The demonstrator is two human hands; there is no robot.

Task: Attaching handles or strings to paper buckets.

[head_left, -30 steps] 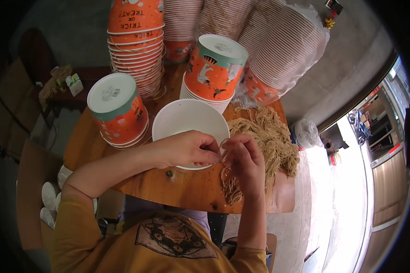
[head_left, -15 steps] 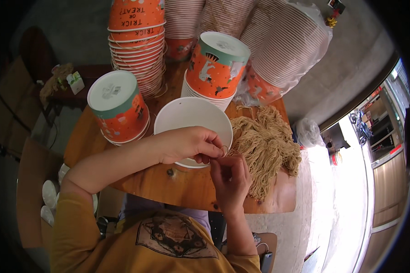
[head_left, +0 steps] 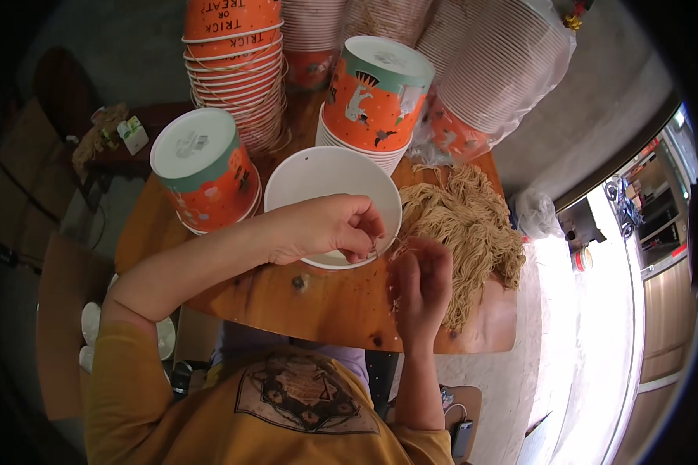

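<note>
A white-lined paper bucket (head_left: 310,177) stands with its mouth up on the wooden table in front of me. My left hand (head_left: 337,229) reaches across its near side, fingers pinched on a thin string (head_left: 374,249) at the right rim. Just right of the bucket is my right hand (head_left: 423,279), fingers curled in and partly smeared by motion. Fine strands show between the hands, and it appears to grip the string's other part. A loose heap of tan strings (head_left: 473,225) lies beyond my right hand.
An upside-down orange bucket (head_left: 202,167) stands at left, another stack (head_left: 384,97) behind. A tall stack with string handles (head_left: 236,85) and plastic-wrapped bucket stacks (head_left: 492,77) fill the back. The wooden table (head_left: 326,306) ends near my body.
My hands, touching each other before, have drawn apart; the right one moved to the right. My left hand stays at the bucket's rim. The whole view has shifted slightly.
</note>
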